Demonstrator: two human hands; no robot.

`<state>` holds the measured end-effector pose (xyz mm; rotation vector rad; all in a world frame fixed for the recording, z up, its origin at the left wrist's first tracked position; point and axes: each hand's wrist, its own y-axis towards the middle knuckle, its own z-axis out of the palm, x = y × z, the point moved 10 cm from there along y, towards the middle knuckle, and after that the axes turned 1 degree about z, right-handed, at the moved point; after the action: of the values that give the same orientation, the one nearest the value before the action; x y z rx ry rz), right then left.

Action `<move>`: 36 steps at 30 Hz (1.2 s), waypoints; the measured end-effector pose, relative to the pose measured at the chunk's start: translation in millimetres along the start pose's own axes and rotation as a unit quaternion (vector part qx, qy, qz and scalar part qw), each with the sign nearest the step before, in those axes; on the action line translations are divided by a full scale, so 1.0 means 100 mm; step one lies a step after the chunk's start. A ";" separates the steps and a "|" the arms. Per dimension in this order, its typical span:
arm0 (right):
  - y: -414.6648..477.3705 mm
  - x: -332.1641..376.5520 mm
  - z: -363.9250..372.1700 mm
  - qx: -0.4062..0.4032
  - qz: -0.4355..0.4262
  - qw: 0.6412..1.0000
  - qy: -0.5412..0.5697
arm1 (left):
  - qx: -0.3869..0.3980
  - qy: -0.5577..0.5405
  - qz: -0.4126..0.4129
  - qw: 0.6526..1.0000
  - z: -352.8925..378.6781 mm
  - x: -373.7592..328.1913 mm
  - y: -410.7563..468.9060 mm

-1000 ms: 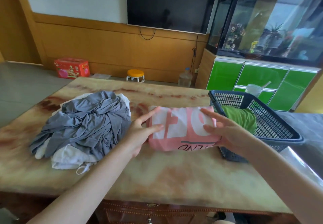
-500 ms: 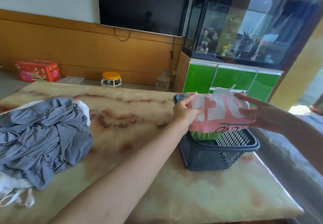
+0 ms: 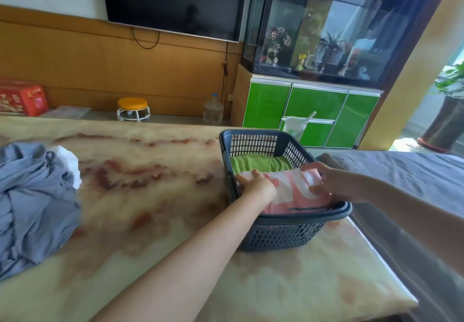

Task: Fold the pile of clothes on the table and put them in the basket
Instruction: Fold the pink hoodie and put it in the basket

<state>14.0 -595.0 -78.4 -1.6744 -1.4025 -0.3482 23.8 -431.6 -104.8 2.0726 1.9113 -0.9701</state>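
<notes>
A folded pink and white shirt (image 3: 295,191) lies inside the dark blue basket (image 3: 288,234) at the table's right side, on top of a folded green garment (image 3: 258,163). My left hand (image 3: 258,183) holds the shirt's left edge inside the basket. My right hand (image 3: 334,183) grips its right edge over the basket's rim. At the far left of the marble table (image 3: 150,196) a crumpled grey garment (image 3: 32,203) rests on white cloth (image 3: 66,158).
A grey-covered surface (image 3: 401,171) adjoins the table on the right. Behind stand a green cabinet (image 3: 313,113) with a glass tank, a plastic cup (image 3: 295,126), an orange stool (image 3: 133,109), a water jug (image 3: 213,112) and a red box (image 3: 22,98).
Both hands lifted the folded pink shirt off the table, carried it right over the basket, and have lowered it into the basket onto the green garment. My view turned right.
</notes>
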 end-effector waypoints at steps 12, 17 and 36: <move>0.44 -0.20 0.39 0.024 0.003 0.840 -0.542 | 0.146 0.340 -0.037 0.928 0.39 0.13 0.13; 0.29 0.01 0.25 -0.051 -0.040 0.769 -0.636 | 0.138 0.347 -0.011 0.928 0.41 0.14 0.24; 0.03 0.36 0.08 -0.068 -0.140 0.955 -0.253 | -0.062 -0.052 0.187 0.979 -0.46 -0.20 -0.17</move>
<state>25.5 -565.9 -58.6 -1.7511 -2.0471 -0.1773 24.0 -421.5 -52.6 2.1508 1.4197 -0.8285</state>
